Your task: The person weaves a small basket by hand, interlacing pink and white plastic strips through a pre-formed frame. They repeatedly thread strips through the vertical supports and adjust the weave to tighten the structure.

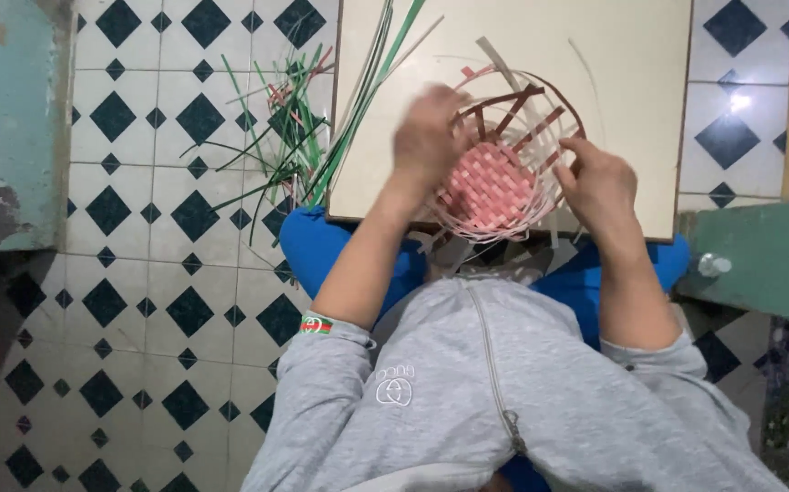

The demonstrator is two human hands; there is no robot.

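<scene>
Just hands (426,137) (599,182) on empty half-woven basket (494,187)

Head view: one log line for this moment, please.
left hand: on basket rim | right hand: gripping basket's right edge | basket: pink woven base, on board | green strips: on floor

Under your hands, the basket (493,187) shows a salmon-pink checker-woven base, with dark brown and pale whitish strips crossing up its sides. It sits on a plain cream worktop (622,55) edged in dark brown. To your left, the loose strips (290,137) are mostly green, a few pink among them. The floor (139,228) is white tile with dark blue-black diamonds. You're in a grey zip top (503,401) and bright blue trousers (317,246).
</scene>
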